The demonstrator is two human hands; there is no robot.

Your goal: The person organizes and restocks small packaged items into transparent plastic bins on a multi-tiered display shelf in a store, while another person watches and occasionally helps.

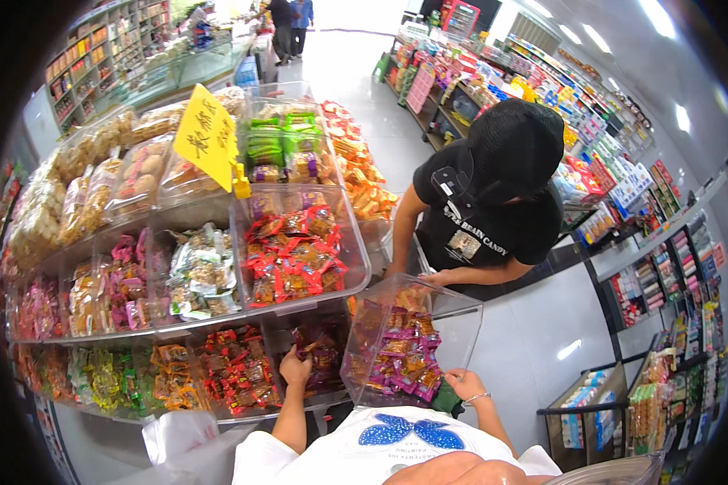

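Note:
My left hand (295,367) reaches into a lower compartment of the candy rack, its fingers against dark purple-wrapped packets (326,357). Whether it grips one is unclear. My right hand (466,386) holds the near right edge of a clear plastic bin (455,327), a silver bracelet on its wrist. Inside the tilted bin lie snack packets in purple wrappers (406,357). Something dark green (446,397) shows beside my right fingers. Across from me, a person in a black cap (515,145) has a hand (440,278) at the bin's far side.
An upper tier holds a bin of red-wrapped packets (294,257) and white-green packets (203,273). A yellow sign (206,138) with writing stands above. Lower compartments hold red packets (242,370) and orange ones (179,376). A low shelf unit (582,412) stands at right.

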